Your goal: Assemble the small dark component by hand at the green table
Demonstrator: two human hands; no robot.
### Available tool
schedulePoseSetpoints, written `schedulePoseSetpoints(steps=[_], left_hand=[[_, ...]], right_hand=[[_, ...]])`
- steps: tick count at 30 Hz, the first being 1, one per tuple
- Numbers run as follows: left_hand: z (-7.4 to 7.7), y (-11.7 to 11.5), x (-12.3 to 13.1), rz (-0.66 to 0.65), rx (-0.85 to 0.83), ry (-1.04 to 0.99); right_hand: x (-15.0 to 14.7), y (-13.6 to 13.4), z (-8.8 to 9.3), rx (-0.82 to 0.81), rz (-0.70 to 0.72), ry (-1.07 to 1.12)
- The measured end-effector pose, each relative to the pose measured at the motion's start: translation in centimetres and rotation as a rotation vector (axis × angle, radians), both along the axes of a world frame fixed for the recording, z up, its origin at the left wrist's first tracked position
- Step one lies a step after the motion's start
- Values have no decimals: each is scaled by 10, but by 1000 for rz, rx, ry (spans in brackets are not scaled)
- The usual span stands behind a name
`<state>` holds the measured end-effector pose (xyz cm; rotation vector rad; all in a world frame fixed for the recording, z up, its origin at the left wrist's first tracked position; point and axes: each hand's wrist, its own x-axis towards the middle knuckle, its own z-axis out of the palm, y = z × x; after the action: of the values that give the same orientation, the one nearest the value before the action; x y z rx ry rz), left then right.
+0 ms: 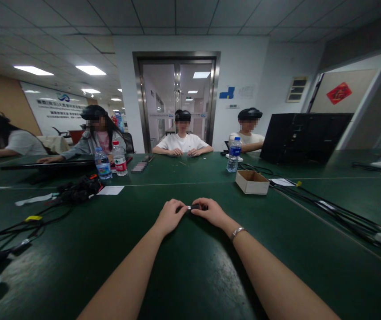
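In the head view, my left hand [171, 216] and my right hand [212, 211] meet over the middle of the green table [183, 271]. Between them is a small black piece with a silver end [194, 207], too small to name for sure. My left thumb and fingers are closed at its silver end. The black part is pinched by my right hand, whose wrist wears a metal band [237, 233]. My fingers partly cover the piece.
An open cardboard box [252, 182] and a water bottle [234, 154] stand right of centre. Black cables run along both sides. Two bottles [119, 159] and a tangle of black gear [80, 190] lie left. Several people with headsets sit around the table; a monitor [303, 138] stands right.
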<state>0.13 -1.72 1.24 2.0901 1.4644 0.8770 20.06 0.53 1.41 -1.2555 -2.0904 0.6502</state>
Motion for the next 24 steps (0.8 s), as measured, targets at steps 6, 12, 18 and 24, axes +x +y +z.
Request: schedulePoseSetpoints(steps=[6, 12, 18, 24], left_hand=[[3, -3, -1, -44, 7, -56], [3, -4, -1, -62, 11, -90], [0, -1, 0, -58, 34, -92], [-1, -1, 0, -58, 35, -105]], right_hand=[[1, -1, 2, -4, 9, 1], [2, 2, -3, 22, 12, -17], [2, 5, -6, 48, 12, -53], [1, 4, -5, 46, 20, -60]])
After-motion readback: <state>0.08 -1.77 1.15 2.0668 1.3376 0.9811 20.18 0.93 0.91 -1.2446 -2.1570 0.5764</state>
